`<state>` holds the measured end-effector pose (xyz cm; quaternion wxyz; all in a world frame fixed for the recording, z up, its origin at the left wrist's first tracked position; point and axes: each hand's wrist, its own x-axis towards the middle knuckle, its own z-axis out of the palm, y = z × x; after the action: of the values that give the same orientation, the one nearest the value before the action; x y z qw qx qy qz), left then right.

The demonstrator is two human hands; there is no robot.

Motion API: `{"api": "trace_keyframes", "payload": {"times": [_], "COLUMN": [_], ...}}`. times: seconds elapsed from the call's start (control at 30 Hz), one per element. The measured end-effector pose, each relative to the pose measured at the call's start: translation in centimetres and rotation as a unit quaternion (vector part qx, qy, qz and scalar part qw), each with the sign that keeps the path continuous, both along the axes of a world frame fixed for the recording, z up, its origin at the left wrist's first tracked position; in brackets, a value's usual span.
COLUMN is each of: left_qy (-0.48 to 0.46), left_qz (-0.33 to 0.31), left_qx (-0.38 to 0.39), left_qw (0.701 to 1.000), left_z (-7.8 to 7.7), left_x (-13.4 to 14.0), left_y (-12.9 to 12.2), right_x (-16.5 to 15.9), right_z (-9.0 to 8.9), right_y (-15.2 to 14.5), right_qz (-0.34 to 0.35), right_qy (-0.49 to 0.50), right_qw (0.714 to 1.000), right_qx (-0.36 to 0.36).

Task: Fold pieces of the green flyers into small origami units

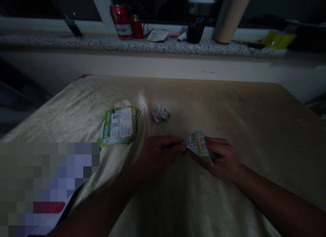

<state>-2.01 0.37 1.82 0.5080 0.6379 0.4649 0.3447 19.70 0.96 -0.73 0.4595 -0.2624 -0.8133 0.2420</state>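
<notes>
A small printed paper folded into a triangle [199, 146] is held between both hands above the table. My left hand [161, 152] pinches its left corner between thumb and fingers. From the other side, my right hand [224, 157] grips the paper's right edge, fingers behind it and thumb below. Just beyond the hands lies a small folded paper piece [161, 113] with pointed tips, in similar print. Left of that rests a stack of green and white printed sheets [118, 125].
A cloth-covered table [252, 121] spans the view. Behind it, a speckled windowsill [96, 41] bears a red can [121, 22], a red lighter [137, 28], a dark lidded cup [196, 21], a brown tube [233, 17] and a yellow packet [278, 39]. A pixelated patch covers the lower left.
</notes>
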Motion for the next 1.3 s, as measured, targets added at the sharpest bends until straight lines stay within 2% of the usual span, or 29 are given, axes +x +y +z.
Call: {"api": "trace_keyframes", "payload": {"times": [0.23,0.53,0.7,0.87,1.1,1.3], "left_qy": [0.032,0.079,0.096,0.103,0.117,0.151], "left_qz": [-0.062,-0.107,-0.117,-0.130,-0.143,-0.159], "left_qx": [0.080,0.183,0.196,0.203,0.206,0.214], "left_qw": [0.994,0.974,0.969,0.965,0.961,0.952], "left_z": [0.4,-0.6,-0.7,-0.4,-0.5,-1.1], "left_x": [0.1,-0.3,-0.4,-0.3,0.0,-0.3], "left_y": [-0.1,0.2,0.1,0.0,-0.3,-0.1], "right_x": [-0.4,-0.3,0.0,0.1,0.4,0.6], "right_z": [0.6,0.7,0.6,0.5,0.3,0.5], "right_y": [-0.1,-0.1,-0.2,-0.4,-0.2,0.0], "right_qz": [0.027,0.070,0.111,0.113,0.112,0.111], "right_qy": [0.026,0.037,0.034,0.033,0.020,-0.030], "right_qw": [0.999,0.993,0.982,0.976,0.969,0.971], "right_qx": [-0.010,-0.088,-0.148,-0.185,-0.219,-0.209]}}
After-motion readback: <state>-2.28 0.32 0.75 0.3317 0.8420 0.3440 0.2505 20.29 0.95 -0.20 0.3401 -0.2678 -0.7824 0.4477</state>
